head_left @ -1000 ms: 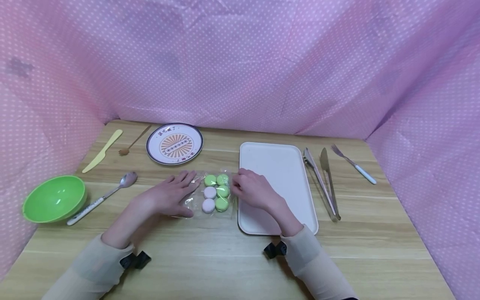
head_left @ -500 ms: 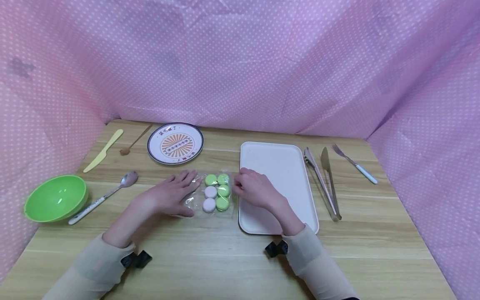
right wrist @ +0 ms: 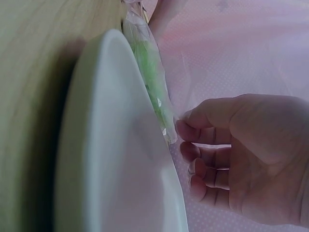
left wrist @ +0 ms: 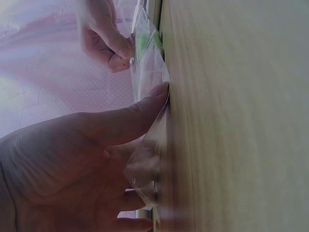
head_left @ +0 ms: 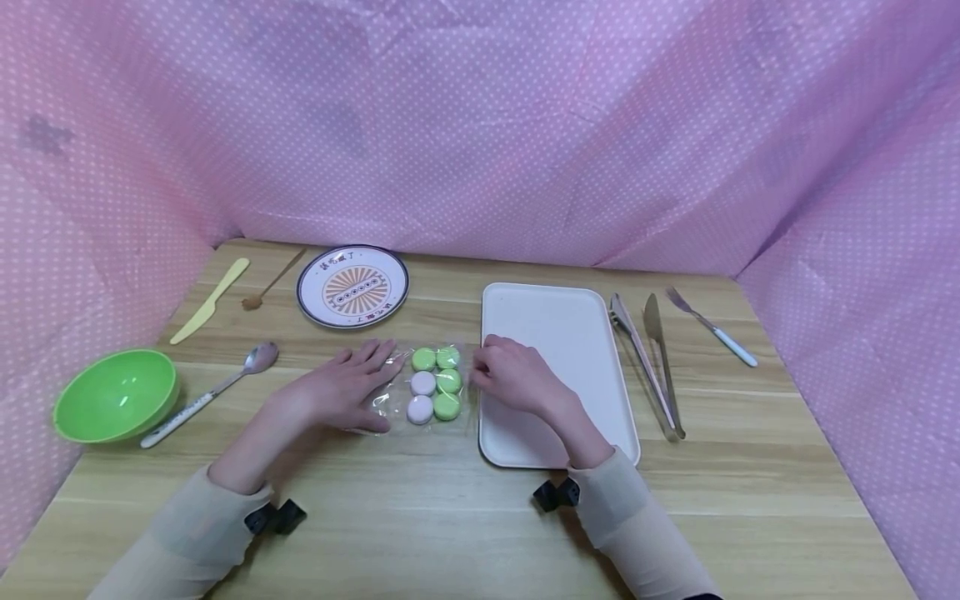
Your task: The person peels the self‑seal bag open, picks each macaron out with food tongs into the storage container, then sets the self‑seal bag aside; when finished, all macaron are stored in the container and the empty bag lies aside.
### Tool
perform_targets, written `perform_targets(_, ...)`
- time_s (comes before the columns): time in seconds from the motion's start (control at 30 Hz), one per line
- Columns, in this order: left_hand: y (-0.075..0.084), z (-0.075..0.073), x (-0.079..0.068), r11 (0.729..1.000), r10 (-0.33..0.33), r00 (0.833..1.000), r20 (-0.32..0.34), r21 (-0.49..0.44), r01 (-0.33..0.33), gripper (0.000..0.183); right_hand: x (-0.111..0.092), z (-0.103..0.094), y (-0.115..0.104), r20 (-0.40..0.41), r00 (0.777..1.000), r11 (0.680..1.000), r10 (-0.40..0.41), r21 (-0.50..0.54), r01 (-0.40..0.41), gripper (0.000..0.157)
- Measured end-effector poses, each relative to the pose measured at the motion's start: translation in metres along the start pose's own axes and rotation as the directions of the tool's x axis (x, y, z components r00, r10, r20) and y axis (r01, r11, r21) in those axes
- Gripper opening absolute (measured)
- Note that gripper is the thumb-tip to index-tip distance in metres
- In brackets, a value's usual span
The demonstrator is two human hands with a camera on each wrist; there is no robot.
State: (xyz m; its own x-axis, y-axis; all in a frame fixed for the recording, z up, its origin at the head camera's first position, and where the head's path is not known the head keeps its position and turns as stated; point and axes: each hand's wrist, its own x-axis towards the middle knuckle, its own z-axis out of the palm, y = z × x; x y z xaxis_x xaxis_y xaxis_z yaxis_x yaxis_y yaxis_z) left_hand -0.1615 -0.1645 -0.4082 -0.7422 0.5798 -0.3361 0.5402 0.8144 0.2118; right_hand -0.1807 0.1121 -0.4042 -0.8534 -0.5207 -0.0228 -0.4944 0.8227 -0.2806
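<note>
A clear plastic bag [head_left: 397, 404] of macarons lies on the table, with several green macarons [head_left: 447, 381] and two lilac ones [head_left: 422, 383] showing through it. My left hand [head_left: 337, 392] rests on the bag's left end, fingers spread; in the left wrist view its thumb [left wrist: 145, 111] lies along the film. At the opposite end, my right hand [head_left: 517, 375] pinches the bag's edge between thumb and forefinger. The right wrist view shows that pinch at the bag's tip [right wrist: 164, 113], the other fingers curled loosely. Part of this hand is above the white tray [head_left: 555, 321].
Behind the bag is a patterned plate [head_left: 352, 286]. On the left lie a green bowl [head_left: 116, 396], a spoon [head_left: 210, 395], a yellow knife [head_left: 210, 302] and a honey dipper-like stick [head_left: 273, 281]. Right of the tray are tongs [head_left: 643, 365], a metal knife [head_left: 663, 358] and a fork [head_left: 711, 327].
</note>
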Motion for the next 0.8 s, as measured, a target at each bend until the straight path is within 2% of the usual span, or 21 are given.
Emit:
perform_targets(0.43, -0.0008, 0.0000, 0.0002, 1.000, -0.002, 1.000, 0.006, -0.011, 0.002, 0.091, -0.0001, -0.0001, 0.0031, 0.008, 1.000, 1.000, -0.002, 0.004, 0.002, 0.021)
perform_targets(0.8, -0.0001, -0.0010, -0.0009, 1.000, 0.001, 1.000, 0.002, -0.020, -0.001, 0.090, -0.0012, -0.0046, 0.0060, 0.027, 0.999, 0.999, 0.030, 0.019, -0.031, 0.020)
